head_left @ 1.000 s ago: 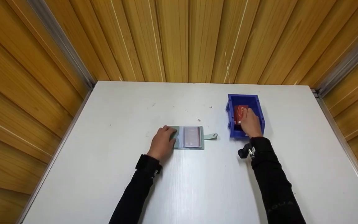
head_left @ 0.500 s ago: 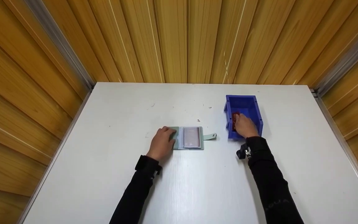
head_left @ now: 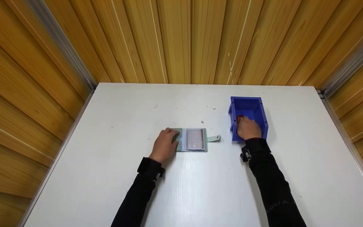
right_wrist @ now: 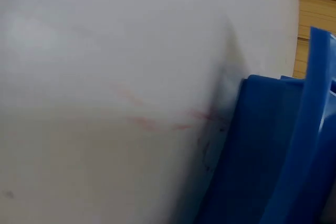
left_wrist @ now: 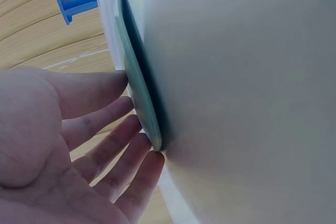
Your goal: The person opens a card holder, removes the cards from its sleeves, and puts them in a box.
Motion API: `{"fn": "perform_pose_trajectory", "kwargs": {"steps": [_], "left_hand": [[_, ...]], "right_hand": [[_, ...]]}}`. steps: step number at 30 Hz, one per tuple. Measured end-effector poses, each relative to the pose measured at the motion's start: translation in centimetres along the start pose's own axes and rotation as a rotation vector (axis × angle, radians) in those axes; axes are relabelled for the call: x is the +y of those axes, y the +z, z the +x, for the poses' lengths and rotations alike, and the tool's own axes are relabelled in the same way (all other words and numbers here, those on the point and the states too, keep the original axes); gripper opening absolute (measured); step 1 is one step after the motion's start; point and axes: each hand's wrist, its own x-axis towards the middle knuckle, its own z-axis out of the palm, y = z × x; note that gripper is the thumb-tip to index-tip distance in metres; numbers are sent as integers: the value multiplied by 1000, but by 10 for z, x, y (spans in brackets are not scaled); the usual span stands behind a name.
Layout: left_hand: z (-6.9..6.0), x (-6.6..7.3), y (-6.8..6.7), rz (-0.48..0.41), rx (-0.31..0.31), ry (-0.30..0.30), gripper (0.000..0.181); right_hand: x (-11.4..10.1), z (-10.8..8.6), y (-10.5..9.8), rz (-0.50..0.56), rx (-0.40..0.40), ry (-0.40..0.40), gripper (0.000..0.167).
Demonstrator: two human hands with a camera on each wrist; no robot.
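A mint-green card holder [head_left: 195,139] lies open on the table, with clear plastic sleeves on its right side and a snap strap [head_left: 214,138] pointing right. My left hand [head_left: 163,145] rests on its left cover; in the left wrist view, the thumb and fingertips touch the cover's edge [left_wrist: 140,85]. Inside the blue plastic bin [head_left: 264,121] my right hand [head_left: 248,128] has its fingers curled on a red card [head_left: 239,119]. Most of that card is hidden behind the hand. The right wrist view shows the bin's wall [right_wrist: 257,145] but not the hand.
The white table [head_left: 106,176] carries the card holder in the middle and the bin to the right. Small dark specks [head_left: 202,122] mark its surface. Wood-look panels [head_left: 175,41] rise at the back and both sides.
Inside the bin, my right hand has moved a little down toward the near end. The red card has tilted and shows much less of its face. My left hand has stayed on the card holder.
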Motion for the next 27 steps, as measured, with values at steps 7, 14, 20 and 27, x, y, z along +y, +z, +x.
{"fn": "perform_pose_trajectory", "kwargs": {"steps": [7, 14, 20, 27], "left_hand": [[1, 1, 0, 6, 4, 0, 36], [1, 0, 0, 6, -2, -5, 37], [1, 0, 1, -1, -5, -20, 37], [1, -1, 1, -4, -2, -3, 37]], "right_hand": [[-5, -1, 1, -51, 55, 59, 42], [-4, 3, 2, 43, 51, 218, 45], [-3, 6, 3, 80, 55, 277, 53], [-3, 7, 4, 32, 83, 240, 50]]}}
